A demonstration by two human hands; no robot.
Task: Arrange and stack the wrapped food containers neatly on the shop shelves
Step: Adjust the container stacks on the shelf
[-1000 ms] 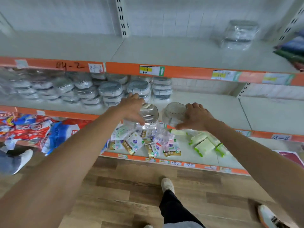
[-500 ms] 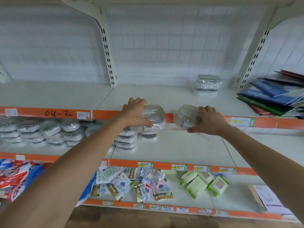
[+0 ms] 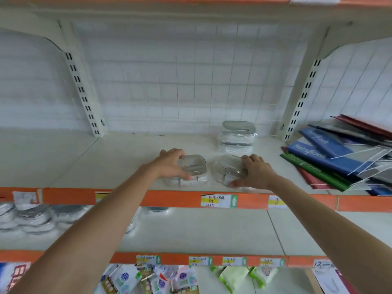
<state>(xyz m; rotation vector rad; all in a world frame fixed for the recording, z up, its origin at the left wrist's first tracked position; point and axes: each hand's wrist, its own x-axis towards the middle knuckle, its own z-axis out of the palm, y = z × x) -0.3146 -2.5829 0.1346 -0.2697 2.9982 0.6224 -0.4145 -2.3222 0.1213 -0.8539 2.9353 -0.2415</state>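
From the head camera, we gripped one container [image 3: 192, 166] in our left hand [image 3: 169, 164] and another container [image 3: 230, 169] in our right hand [image 3: 253, 172], near the shelf [image 3: 118, 158] front edge. Next, we judged, came sliding them back beside the rear stack [image 3: 237, 136].

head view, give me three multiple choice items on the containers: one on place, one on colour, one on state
1. Where is the stack of containers?
A. behind the right hand
B. on the floor
C. left of the left hand

2. What colour is the shelf edge?
A. blue
B. orange
C. black

3. What are the hands doing?
A. hanging idle
B. each holding a container
C. both on one container

Answers: 1 A, it stands further back on the shelf; 2 B, the strip is orange; 3 B, left container, right container.
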